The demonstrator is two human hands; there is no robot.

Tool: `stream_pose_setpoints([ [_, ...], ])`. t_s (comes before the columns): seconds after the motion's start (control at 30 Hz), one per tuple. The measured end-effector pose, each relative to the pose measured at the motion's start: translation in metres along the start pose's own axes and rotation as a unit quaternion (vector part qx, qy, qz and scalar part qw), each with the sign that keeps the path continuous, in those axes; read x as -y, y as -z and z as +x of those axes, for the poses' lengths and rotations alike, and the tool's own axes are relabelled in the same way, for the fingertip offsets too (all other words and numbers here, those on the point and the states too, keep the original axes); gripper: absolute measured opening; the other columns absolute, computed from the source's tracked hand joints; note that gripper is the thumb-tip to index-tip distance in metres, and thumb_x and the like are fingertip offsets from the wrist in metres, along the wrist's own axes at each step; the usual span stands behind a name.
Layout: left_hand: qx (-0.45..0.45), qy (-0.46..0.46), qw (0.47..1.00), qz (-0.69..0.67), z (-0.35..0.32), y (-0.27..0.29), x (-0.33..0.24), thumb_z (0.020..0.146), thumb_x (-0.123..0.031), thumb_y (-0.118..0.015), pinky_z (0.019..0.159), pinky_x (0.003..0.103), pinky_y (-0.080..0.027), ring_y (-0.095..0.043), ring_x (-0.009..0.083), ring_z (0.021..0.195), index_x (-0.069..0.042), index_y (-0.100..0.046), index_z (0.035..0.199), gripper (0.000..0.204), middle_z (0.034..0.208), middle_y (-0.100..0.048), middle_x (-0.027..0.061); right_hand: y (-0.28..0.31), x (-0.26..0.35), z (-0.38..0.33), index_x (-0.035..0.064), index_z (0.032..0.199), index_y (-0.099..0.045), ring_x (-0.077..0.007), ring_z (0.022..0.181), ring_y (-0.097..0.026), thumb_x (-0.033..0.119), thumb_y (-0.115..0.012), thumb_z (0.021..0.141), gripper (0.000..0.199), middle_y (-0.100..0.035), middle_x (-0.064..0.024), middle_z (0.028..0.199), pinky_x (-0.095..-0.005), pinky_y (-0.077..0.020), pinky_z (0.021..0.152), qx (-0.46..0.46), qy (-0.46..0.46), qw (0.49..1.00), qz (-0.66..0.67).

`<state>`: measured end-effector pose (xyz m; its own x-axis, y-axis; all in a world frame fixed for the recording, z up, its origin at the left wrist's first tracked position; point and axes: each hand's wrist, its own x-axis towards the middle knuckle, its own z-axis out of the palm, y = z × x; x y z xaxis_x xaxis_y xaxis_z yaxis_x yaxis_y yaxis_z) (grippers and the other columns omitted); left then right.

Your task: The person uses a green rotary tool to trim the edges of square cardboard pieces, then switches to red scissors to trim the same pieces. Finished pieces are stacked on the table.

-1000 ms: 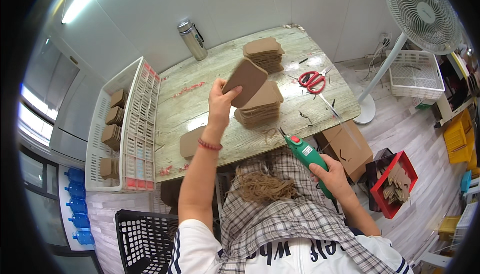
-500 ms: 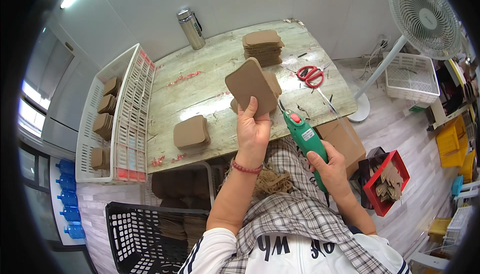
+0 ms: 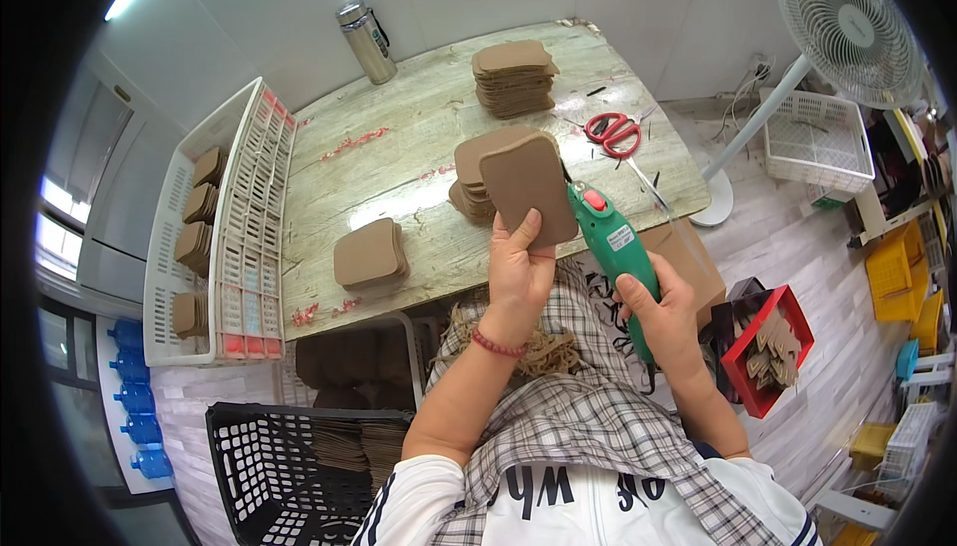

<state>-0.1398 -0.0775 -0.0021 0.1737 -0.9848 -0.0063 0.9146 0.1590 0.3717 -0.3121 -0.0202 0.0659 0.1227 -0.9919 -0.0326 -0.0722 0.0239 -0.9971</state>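
Note:
My left hand (image 3: 523, 277) pinches a brown rounded-rectangle pad (image 3: 531, 187) by its lower edge, thumb on its face and fingers behind. A green handheld electric tool (image 3: 620, 252) with a red button is gripped in my right hand (image 3: 663, 317). Its narrow dark tip meets, or nearly meets, the pad's right edge; whether they touch I cannot tell. Partly hidden behind the held pad is a stack of similar brown pads (image 3: 474, 162). A taller pad stack (image 3: 513, 87) stands farther back, and a low stack (image 3: 367, 259) lies near the table's front left.
Red-handled scissors (image 3: 613, 137) lie on the table (image 3: 399, 137), with a steel flask (image 3: 367, 42) behind. At left stands a white crate (image 3: 254, 247) of pads. A black crate (image 3: 249, 476), red box (image 3: 812, 337) and standing fan (image 3: 852, 32) surround the table. Fibre scraps (image 3: 548, 352) cover my lap.
The held pad has come down and to the right, and has turned more upright, its right edge now beside the tool's tip. More of the stack behind it shows.

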Motion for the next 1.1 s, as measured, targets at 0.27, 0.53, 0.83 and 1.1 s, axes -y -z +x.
stream_pose_setpoints([
  [0.27, -0.001, 0.024, 0.995, 0.092, -0.014, 0.020, -0.016, 0.087, 0.006, -0.058, 0.094, 0.034, -0.051, -0.061, 0.0195, 0.107, -0.005, -0.056, 0.117, 0.032, 0.116, -0.063, 0.0074, 0.018, 0.002, 0.001, -0.0027, 0.114, -0.058, -0.0049, 0.062, -0.052, 0.026, -0.068, 0.087, 0.040, -0.059, 0.0002, 0.077, -0.0203, -0.0439, 0.056, 0.028, -0.029, 0.999, 0.004],
  [0.53, 0.043, 0.104, 0.957, 0.269, -0.019, 0.044, -0.080, 0.085, 0.006, -0.059, 0.088, 0.031, -0.053, -0.064, 0.0169, 0.100, -0.001, -0.058, 0.118, 0.033, 0.110, -0.066, 0.0087, 0.039, -0.007, -0.013, -0.0013, 0.111, -0.059, -0.0057, 0.062, -0.053, 0.024, -0.068, 0.087, 0.036, -0.059, -0.0008, 0.077, -0.0208, -0.0451, 0.057, 0.110, -0.081, 0.991, -0.017],
  [0.83, 0.039, 0.148, 0.932, 0.330, -0.032, 0.059, -0.100, 0.083, 0.006, -0.062, 0.084, 0.030, -0.053, -0.064, 0.0153, 0.094, 0.000, -0.059, 0.116, 0.033, 0.106, -0.066, 0.0082, 0.035, -0.012, -0.023, -0.0023, 0.114, -0.058, -0.0068, 0.064, -0.054, 0.021, -0.069, 0.086, 0.038, -0.061, -0.0027, 0.079, -0.0219, -0.0457, 0.058, 0.153, -0.120, 0.981, -0.004],
  [1.1, 0.040, 0.189, 0.904, 0.382, -0.039, 0.059, -0.102, 0.082, 0.006, -0.063, 0.082, 0.030, -0.052, -0.064, 0.0145, 0.091, 0.003, -0.059, 0.114, 0.032, 0.103, -0.066, 0.0077, 0.033, -0.014, -0.026, -0.0016, 0.116, -0.059, -0.0063, 0.068, -0.054, 0.023, -0.071, 0.084, 0.042, -0.061, -0.0029, 0.082, -0.0231, -0.0450, 0.061, 0.156, -0.102, 0.981, -0.056],
])
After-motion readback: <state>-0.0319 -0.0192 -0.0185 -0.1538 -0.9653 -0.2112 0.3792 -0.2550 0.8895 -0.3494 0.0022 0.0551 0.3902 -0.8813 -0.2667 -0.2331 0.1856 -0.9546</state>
